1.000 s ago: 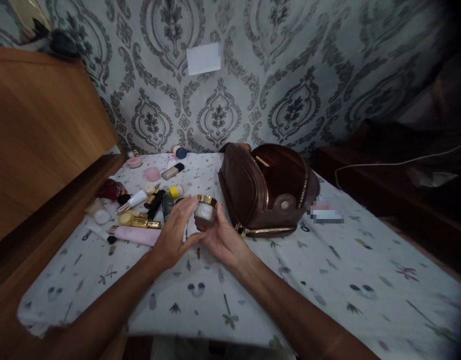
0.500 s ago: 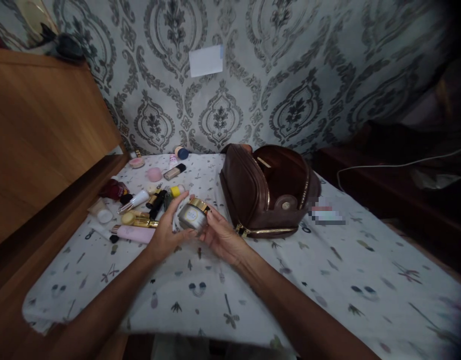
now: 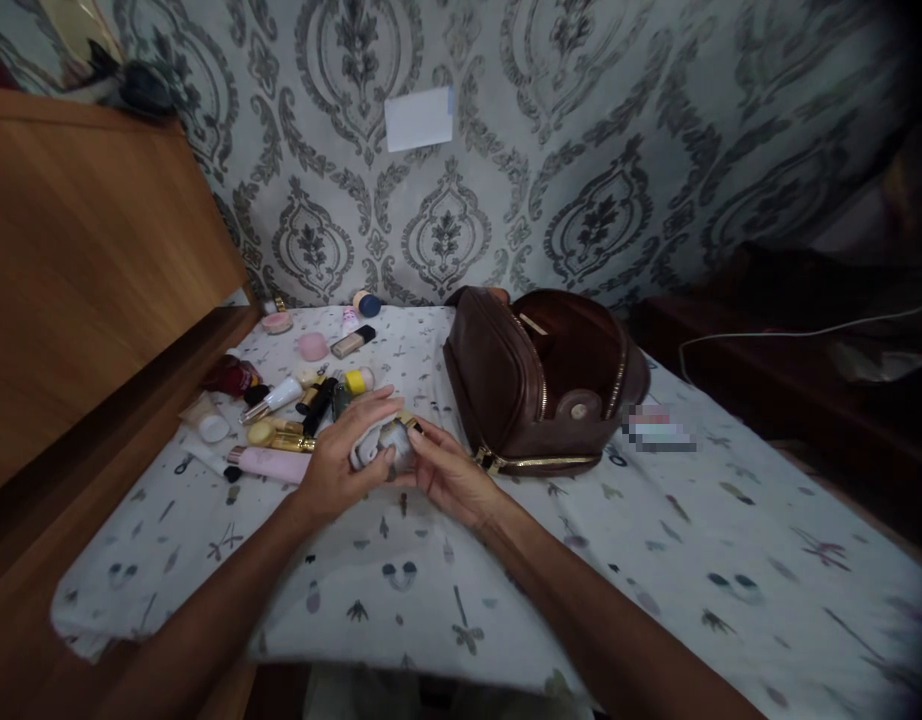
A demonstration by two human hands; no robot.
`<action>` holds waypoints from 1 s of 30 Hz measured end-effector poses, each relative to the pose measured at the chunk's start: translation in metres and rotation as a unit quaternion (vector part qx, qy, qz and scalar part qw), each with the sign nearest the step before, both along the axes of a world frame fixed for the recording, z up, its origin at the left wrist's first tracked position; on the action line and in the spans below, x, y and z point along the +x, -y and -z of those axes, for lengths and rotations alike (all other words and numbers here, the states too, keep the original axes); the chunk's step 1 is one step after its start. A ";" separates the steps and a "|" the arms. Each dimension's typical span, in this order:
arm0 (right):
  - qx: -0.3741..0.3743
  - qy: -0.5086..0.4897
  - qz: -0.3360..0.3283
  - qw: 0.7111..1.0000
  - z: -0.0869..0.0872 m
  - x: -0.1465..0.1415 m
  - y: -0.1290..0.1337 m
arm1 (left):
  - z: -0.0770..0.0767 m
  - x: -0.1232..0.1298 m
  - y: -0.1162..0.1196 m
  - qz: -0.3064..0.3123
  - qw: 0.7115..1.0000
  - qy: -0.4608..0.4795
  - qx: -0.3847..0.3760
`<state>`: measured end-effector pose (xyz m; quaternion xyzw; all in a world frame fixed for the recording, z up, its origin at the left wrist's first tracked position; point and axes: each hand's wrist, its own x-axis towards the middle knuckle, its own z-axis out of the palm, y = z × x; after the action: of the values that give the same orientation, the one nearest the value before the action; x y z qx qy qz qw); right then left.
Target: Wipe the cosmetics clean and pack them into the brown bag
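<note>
Both hands hold a small jar (image 3: 395,436) with a gold lid above the cloth-covered table. My left hand (image 3: 345,460) wraps round its left side, with a whitish cloth (image 3: 366,450) between palm and jar. The fingers of my right hand (image 3: 453,478) grip the jar's right side near the lid. The hands cover much of the jar. Left of them lie a pink tube (image 3: 270,464), gold tubes, a black tube (image 3: 320,405) and a yellow-banded bottle (image 3: 358,380).
An unzipped brown bag (image 3: 536,390) stands right of my hands. Behind the cosmetics are a pink jar (image 3: 312,347), a foundation bottle (image 3: 353,341) and a compact (image 3: 276,323). A wooden panel (image 3: 93,200) rises at the left; a patterned wall stands behind.
My left hand has closed further over the jar with the cloth, hiding the label that showed before. The whole view has shifted slightly.
</note>
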<state>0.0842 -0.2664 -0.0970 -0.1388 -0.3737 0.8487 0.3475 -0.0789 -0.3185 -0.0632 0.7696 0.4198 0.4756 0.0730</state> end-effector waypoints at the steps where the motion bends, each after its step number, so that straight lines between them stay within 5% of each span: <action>1: 0.000 -0.001 -0.007 1.000 0.000 0.000 0.000 | 0.001 -0.001 -0.001 0.004 1.000 -0.002 0.005; 15: 0.063 0.031 0.128 0.989 0.004 -0.004 -0.004 | 0.012 0.001 -0.005 -0.043 0.985 0.068 -0.156; 21: 0.038 0.031 0.129 0.990 0.000 0.001 -0.004 | 0.007 0.003 -0.003 -0.029 0.973 0.109 -0.202; 30: 0.116 0.047 0.145 0.981 -0.005 0.003 -0.006 | 0.009 0.004 -0.006 0.052 0.908 0.284 -0.305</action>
<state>0.0872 -0.2602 -0.0920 -0.1897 -0.4615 0.7325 0.4632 -0.0748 -0.3120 -0.0723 0.5630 0.4651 0.5186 0.4448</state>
